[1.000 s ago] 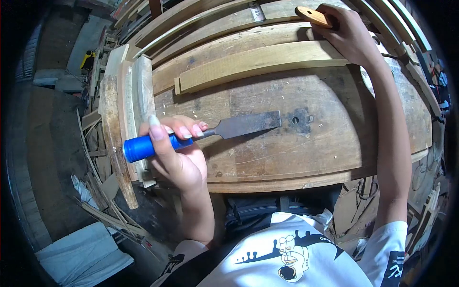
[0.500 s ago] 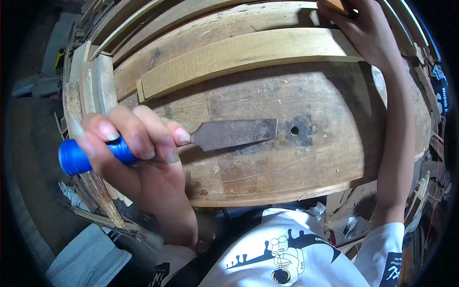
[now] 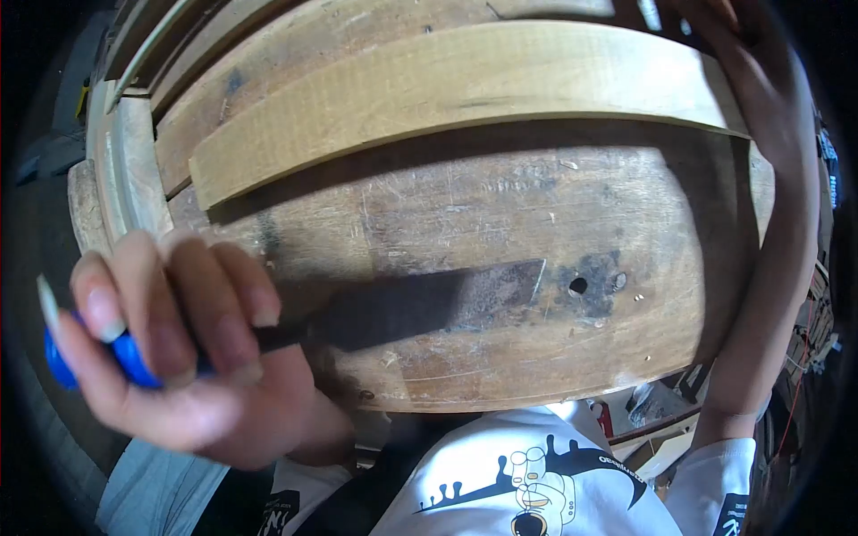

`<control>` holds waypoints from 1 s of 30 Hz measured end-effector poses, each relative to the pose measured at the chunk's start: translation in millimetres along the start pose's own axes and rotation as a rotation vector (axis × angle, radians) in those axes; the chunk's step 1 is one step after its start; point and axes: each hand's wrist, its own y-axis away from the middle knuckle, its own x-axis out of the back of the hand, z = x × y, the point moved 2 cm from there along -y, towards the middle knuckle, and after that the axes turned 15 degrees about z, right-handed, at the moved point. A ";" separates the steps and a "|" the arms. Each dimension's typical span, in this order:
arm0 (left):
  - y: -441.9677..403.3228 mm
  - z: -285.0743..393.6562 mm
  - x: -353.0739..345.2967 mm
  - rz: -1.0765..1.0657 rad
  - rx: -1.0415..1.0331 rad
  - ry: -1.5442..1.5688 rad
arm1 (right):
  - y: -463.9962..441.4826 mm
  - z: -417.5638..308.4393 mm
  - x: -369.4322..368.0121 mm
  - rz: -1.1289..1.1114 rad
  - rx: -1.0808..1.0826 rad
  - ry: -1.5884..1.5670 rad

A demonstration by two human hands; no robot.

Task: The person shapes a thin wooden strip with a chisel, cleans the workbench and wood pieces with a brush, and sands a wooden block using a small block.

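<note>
My left hand [image 3: 188, 348] is closed around the blue handle of a wide, flat-bladed chisel [image 3: 429, 304]. The blade points right above the worn workbench [image 3: 500, 357], its tip just short of a dark-stained hole. At the top right edge, my right hand [image 3: 751, 71] is partly cut off and in shadow. Its fingers are curled round an orange-brown wooden piece, of which only a sliver shows; its full shape is out of view. A long pale wooden board [image 3: 465, 80] lies across the bench beyond the chisel, its right end close to my right forearm.
A round hole [image 3: 578, 285] sits in the bench top, with a few wood chips around it. More lengths of timber [image 3: 134, 170] border the left side. Scraps and a clear plastic bag [image 3: 648, 406] lie below the bench's near edge.
My left hand and the chisel have come lower and nearer the camera, the handle shifting left. My right hand has risen partly out of view. The board appears larger as the view shifts.
</note>
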 end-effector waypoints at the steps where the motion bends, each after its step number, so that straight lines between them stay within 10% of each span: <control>1: -0.3 1.1 2.2 0.001 0.003 -0.014 | 0.5 -0.1 0.6 -0.005 0.004 -0.006; 30: -0.3 9.8 0.5 0.067 -0.002 -0.022 | -7.4 8.3 3.0 -0.084 0.095 -0.112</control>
